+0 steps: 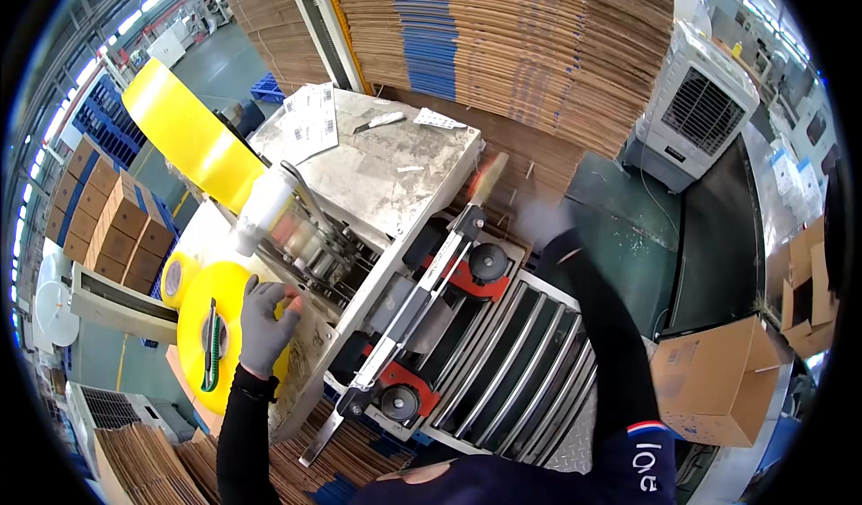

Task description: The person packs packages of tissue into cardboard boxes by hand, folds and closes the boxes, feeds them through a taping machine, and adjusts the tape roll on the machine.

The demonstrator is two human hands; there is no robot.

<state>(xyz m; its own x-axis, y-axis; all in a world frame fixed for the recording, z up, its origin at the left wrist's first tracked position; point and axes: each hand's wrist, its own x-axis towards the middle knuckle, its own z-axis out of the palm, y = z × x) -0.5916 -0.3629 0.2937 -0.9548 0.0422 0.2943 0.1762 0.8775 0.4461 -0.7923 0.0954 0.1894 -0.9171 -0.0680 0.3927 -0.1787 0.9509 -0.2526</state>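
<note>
My left hand [268,327], in a grey glove with some bare fingertips, hovers over or rests at the edge of a large yellow tape roll [199,282]. Its fingers are loosely bent and apart, with nothing visible in them. A green utility knife [212,348] lies on that roll, left of the hand. My right hand [541,222] is smeared by motion beyond the roller conveyor [516,361], so its fingers cannot be made out. Between the hands runs the carton sealing machine's metal rail [404,321], with red brackets and black wheels. A tape head [310,236] sits above my left hand.
Flattened cartons [512,47] are stacked high at the back. Papers [310,121] and a small cutter [381,122] lie on the machine top. An upright yellow tape roll [190,132] stands at left. An open carton [714,379] and an air cooler [696,101] are at right.
</note>
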